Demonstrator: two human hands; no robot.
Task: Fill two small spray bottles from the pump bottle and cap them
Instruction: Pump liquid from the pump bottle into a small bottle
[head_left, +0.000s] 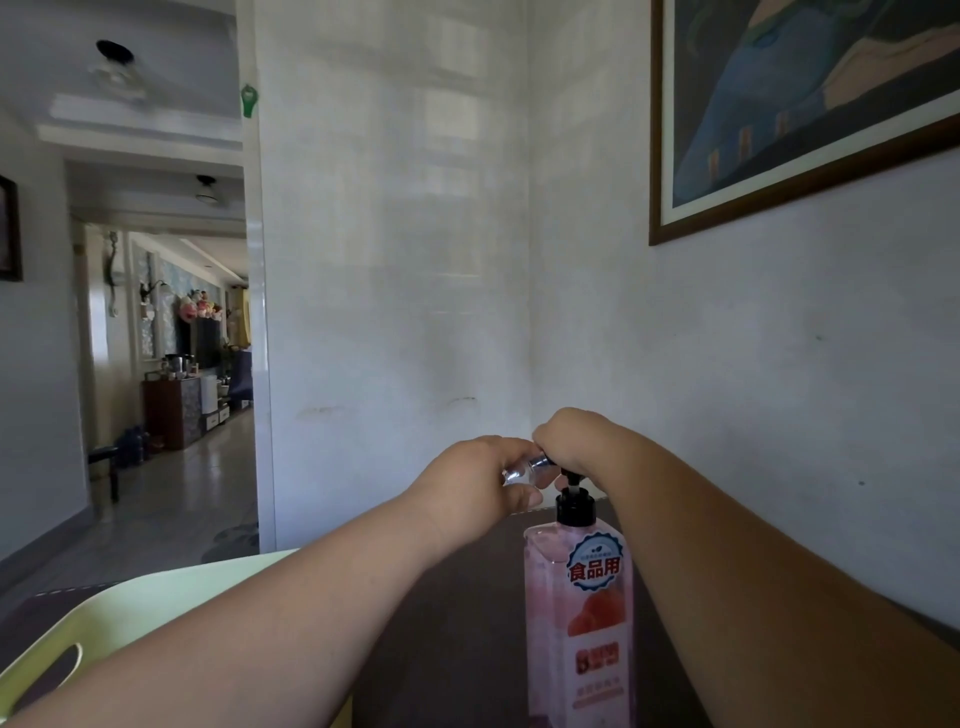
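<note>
Pump bottle (579, 613) stands below right hand (576, 441) pressing its pump; left hand (480, 478) grips spray bottle (522, 470).

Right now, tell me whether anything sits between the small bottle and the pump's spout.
Nothing visible does. The left hand holds the small clear bottle tilted, its silver neck right up against the pump head, where the right hand presses down. The fingers crowd that spot, so the exact meeting of neck and spout is hidden.

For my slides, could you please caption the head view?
Left hand holds a small clear bottle by the pump bottle while right hand presses above the pump.
</note>
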